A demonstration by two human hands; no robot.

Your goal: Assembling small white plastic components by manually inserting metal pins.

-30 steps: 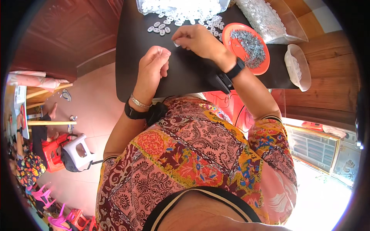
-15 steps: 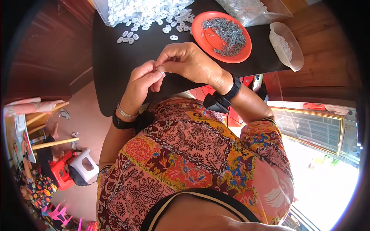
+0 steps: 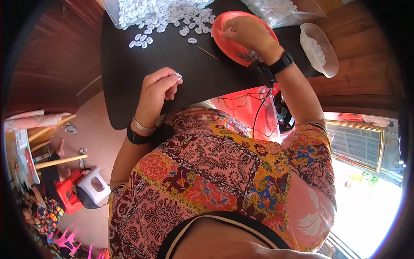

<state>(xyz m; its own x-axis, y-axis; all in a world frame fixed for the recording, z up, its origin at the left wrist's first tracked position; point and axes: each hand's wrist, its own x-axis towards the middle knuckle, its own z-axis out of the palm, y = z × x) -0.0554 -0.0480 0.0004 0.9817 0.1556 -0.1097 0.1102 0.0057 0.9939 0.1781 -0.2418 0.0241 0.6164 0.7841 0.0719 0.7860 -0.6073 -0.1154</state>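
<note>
My left hand (image 3: 159, 87) is above the dark table, thumb and forefinger pinching a small white oval plastic piece (image 3: 177, 76) with holes in it. Over the orange-red plate (image 3: 223, 46), my right hand (image 3: 250, 35) bends its fingers down with the tips close together at the plate's left part. What those fingertips hold, if anything, is too small to make out. Small grey metal pieces (image 3: 250, 55) lie on this plate, largely covered by the hand. Between the two hands a thin wooden stick (image 3: 207, 52) rests on the tabletop.
Many white oval pieces (image 3: 164, 17) spill from a clear container at the back left. A clear bag (image 3: 276, 13) of white pieces lies at the back right, beside a translucent scoop-shaped tray (image 3: 330, 64). Another person (image 3: 45, 207) is at the lower left, near stools.
My right hand has left my left hand and moved right onto the plate. The thin stick shows on the table where that hand was. My left hand stays put, its white piece now visible.
</note>
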